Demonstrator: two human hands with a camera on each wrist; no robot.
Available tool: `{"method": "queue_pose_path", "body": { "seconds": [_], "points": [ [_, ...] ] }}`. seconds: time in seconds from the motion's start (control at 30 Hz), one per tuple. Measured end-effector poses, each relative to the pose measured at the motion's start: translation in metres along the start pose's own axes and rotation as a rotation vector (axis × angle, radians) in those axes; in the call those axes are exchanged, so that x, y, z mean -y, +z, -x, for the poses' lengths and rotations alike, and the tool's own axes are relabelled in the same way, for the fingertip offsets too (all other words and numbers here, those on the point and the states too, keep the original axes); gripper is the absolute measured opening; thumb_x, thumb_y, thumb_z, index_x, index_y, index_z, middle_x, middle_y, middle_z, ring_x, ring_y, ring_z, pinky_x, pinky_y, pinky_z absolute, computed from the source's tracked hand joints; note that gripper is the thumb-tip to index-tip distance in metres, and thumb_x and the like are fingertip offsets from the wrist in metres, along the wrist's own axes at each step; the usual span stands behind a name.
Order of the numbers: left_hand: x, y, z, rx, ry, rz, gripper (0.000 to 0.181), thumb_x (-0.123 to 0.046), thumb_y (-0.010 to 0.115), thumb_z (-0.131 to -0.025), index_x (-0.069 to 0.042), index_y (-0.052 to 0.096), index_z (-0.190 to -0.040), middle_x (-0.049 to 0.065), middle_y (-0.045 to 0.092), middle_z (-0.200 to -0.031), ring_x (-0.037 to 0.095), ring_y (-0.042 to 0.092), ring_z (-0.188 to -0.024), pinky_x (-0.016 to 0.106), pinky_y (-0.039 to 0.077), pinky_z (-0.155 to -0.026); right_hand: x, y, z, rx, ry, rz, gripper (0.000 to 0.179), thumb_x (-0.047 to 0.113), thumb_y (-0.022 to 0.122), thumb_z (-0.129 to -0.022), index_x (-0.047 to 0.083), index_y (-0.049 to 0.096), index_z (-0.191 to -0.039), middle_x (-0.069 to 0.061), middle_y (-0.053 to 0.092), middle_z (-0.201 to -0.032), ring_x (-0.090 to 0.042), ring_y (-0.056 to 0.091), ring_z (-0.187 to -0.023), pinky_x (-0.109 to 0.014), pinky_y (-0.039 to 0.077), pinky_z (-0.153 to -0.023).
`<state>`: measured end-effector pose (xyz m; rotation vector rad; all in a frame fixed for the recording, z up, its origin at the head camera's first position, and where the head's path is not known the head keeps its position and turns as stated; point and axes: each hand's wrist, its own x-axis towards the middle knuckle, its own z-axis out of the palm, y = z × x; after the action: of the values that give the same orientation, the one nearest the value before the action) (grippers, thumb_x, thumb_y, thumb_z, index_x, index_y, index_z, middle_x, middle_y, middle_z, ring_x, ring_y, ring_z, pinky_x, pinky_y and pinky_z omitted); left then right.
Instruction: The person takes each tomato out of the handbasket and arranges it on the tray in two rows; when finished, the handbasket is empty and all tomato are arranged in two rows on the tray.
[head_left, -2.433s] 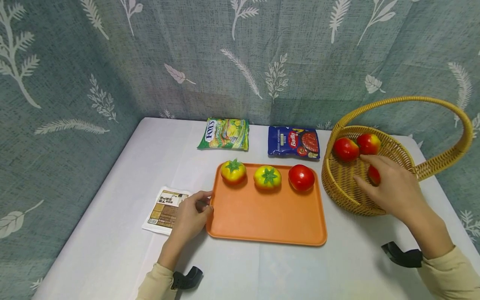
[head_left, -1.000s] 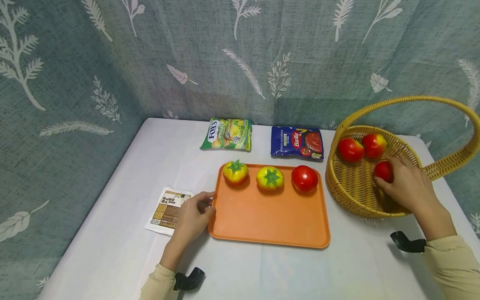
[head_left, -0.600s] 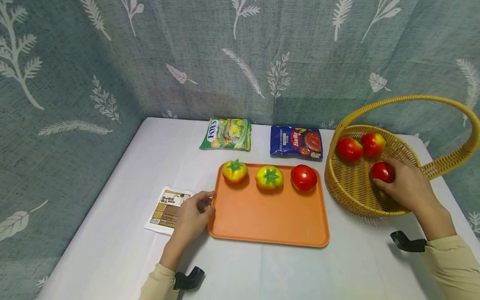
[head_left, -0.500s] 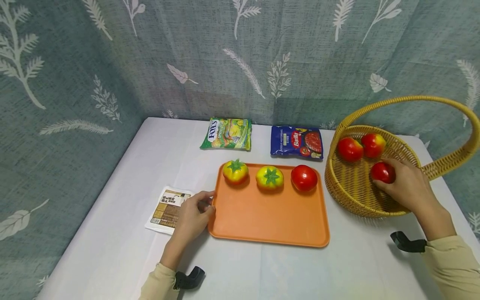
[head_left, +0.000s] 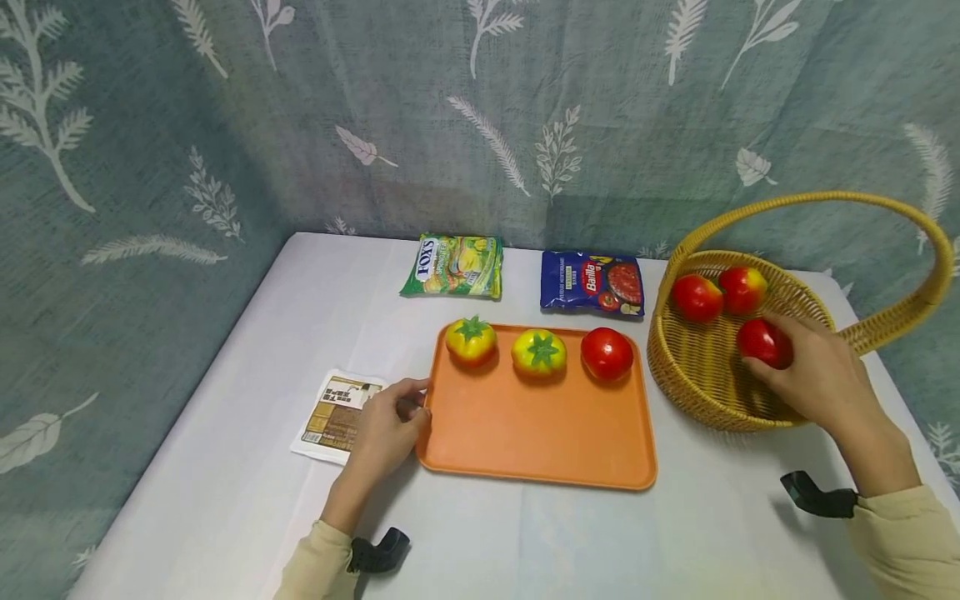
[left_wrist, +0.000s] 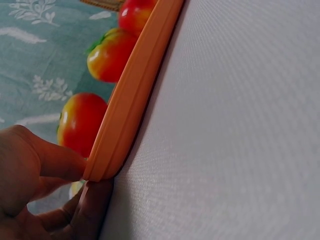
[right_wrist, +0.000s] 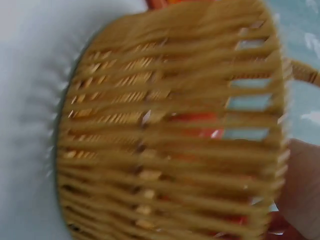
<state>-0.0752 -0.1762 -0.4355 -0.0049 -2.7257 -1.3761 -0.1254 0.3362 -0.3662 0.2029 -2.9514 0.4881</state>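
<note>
Inside the wicker basket (head_left: 678,392), my right hand (head_left: 817,375) pinches a shiny red tomato (head_left: 764,343) between thumb and fingers. Two more red-and-yellow tomatoes lie behind it at the basket's back. In the right wrist view the basket's woven wall (right_wrist: 170,135) hides most of the hand and the tomato. My left hand (head_left: 384,427) holds the left rim of the orange tray (head_left: 532,433), thumb and fingertips at the edge. Along the tray's back stand a yellow-red tomato (head_left: 471,343), a second yellow one (head_left: 539,353) with a green calyx, and a red one (head_left: 607,354).
A green Fox's candy bag (head_left: 453,267) and a blue Barilla pouch (head_left: 592,283) lie behind the tray. Left of it, a white-and-brown packet (head_left: 341,417) sits partly under my left hand in view. The basket's tall handle (head_left: 810,198) arches over its right side.
My right hand, earlier spread over the basket, has closed its fingers on the red tomato and shifted it slightly left. The left hand has stayed at the tray rim.
</note>
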Motion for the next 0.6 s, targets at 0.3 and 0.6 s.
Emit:
{"method": "queue_pose_path", "body": {
  "seconds": [0.3,0.6],
  "points": [
    [-0.001,0.001,-0.005,0.013,-0.002,-0.019,0.042,0.002,0.068,-0.079,-0.007,0.072,-0.120,0.003,0.066,-0.088,0.014,0.059,-0.073,0.027,0.047,-0.066,0.031,-0.018,0.015,-0.112,-0.077,0.003,0.073,0.014,0.083,-0.077,-0.005,0.050,-0.139,-0.033,0.051,-0.124,-0.054,0.050,-0.104,-0.069,0.044,-0.078],
    [0.001,0.001,-0.002,0.028,-0.015,-0.018,0.043,0.002,0.067,-0.078,-0.006,0.072,-0.120,0.005,0.065,-0.088,0.015,0.059,-0.073,0.027,0.047,-0.064,0.053,-0.017,0.026,-0.150,-0.123,-0.018,0.077,0.012,0.087,-0.072,-0.003,0.053,-0.140,-0.029,0.052,-0.126,-0.051,0.053,-0.105,-0.068,0.048,-0.076]
  ]
}}
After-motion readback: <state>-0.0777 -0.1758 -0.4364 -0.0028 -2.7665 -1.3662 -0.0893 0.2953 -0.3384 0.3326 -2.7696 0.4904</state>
